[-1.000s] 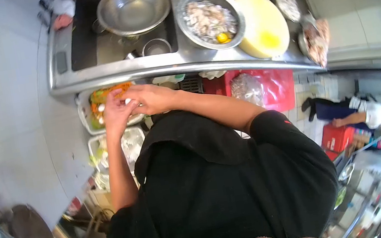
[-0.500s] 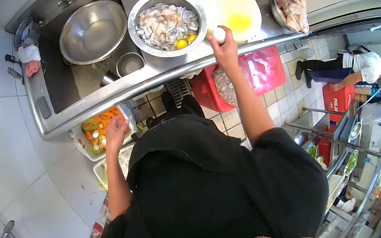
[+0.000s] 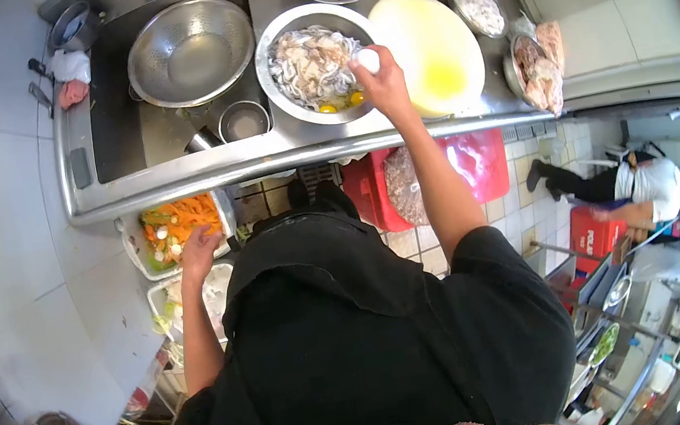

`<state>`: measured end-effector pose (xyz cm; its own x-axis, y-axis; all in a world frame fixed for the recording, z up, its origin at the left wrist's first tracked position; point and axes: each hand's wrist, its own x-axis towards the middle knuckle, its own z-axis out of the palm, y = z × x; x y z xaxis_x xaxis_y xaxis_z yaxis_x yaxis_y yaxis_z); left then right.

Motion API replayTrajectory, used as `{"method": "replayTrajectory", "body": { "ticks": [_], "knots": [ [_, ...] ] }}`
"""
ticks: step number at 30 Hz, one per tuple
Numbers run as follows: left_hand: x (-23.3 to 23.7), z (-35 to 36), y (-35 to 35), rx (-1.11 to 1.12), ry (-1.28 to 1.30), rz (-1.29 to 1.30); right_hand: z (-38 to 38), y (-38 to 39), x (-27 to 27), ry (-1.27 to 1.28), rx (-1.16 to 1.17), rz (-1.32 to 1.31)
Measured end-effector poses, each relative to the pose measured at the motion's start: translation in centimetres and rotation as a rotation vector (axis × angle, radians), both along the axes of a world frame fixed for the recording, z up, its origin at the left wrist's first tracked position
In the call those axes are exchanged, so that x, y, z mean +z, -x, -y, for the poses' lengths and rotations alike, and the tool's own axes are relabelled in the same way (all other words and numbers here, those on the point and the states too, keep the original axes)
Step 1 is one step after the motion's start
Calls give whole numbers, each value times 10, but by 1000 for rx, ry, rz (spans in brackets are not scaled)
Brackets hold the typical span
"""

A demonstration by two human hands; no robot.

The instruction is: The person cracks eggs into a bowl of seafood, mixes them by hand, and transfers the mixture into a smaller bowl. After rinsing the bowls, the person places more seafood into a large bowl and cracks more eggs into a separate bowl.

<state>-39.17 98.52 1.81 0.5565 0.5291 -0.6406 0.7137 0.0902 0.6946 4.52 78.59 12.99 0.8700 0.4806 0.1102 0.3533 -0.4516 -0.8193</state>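
Note:
My right hand (image 3: 388, 87) grips a white egg (image 3: 369, 61) above the right rim of a metal bowl (image 3: 273, 98). The bowl holds pale, sliced seafood-like strips (image 3: 317, 65), with egg yolks (image 3: 356, 98) near its front edge. Just right of the bowl lies a round cutting board (image 3: 428, 38), pale with a wet yellow patch. My left hand (image 3: 200, 249) hangs low over a white bin (image 3: 132, 245) of orange and green vegetable scraps with white pieces among them. Its fingers are loosely bent and apart, with nothing visible in them.
A large colander (image 3: 190, 54) and a small pot (image 3: 244, 121) are in the sink. Bowls of pale food (image 3: 477, 8) and raw meat (image 3: 538, 70) stand at the counter's right. A red crate (image 3: 488, 162) sits below. Another person (image 3: 648, 190) works at far right.
My right hand has moved left with the egg, from the cutting board's edge to above the bowl. My left hand stays by the scrap bin. The view has shifted slightly.

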Motion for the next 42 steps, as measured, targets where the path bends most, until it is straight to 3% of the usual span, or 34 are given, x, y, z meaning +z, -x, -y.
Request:
{"method": "replayTrajectory", "body": {
  "ticks": [1, 4, 9, 14, 21, 22, 24, 25, 27, 29, 30, 31, 32, 34, 37, 38, 39, 40, 42],
  "knots": [
    [-1, 3, 7, 30, 15, 0, -9, -8, -3, 18, 70, 165],
    [-23, 12, 41, 92, -28, -43, -31, -24, 14, 198, 160, 342],
    [-72, 43, 125, 276, -22, -94, -54, -42, 47, 316, 197, 323],
    [-93, 89, 190, 378, 15, -227, -73, -51, 82, 329, 218, 507],
    [-117, 152, 253, 637, 226, -145, -104, -41, 137, 89, 275, 940],
    [-136, 160, 265, 674, 252, -114, -112, -20, 148, 4, 289, 871],
    [-146, 157, 272, 513, 243, -223, -125, 26, 162, -165, 307, 645],
    [-136, 160, 265, 648, 215, -113, -128, 53, 162, -269, 361, 522],
    [-121, 145, 245, 684, 223, -171, -144, 107, 149, -550, 519, 358],
    [-118, 126, 234, 665, 191, -155, -154, 192, 135, -455, 761, -84],
    [-116, 114, 224, 604, 182, -184, -160, 217, 115, -263, 877, -145],
    [-123, 103, 218, 592, 248, -168, -169, 242, 77, -388, 991, -214],
    [-115, 91, 202, 623, 298, -182, -179, 252, 56, -301, 1073, 84],
    [-97, 64, 168, 428, 177, -186, -165, 252, 15, -133, 992, 269],
    [-65, 26, 98, 208, 4, -99, -133, 181, 12, -65, 928, -16],
    [-59, 19, 70, 218, -30, 90, -120, 152, 25, -118, 746, -78],
    [-33, 9, 31, 126, -113, -4, -105, 114, 8, -118, 653, 23],
    [-5, 3, -9, 114, -102, 99, -87, 84, 15, -36, 438, -82],
    [33, 0, -85, 76, -121, 294, -55, -3, -34, -129, 214, -103]
  ]
}}
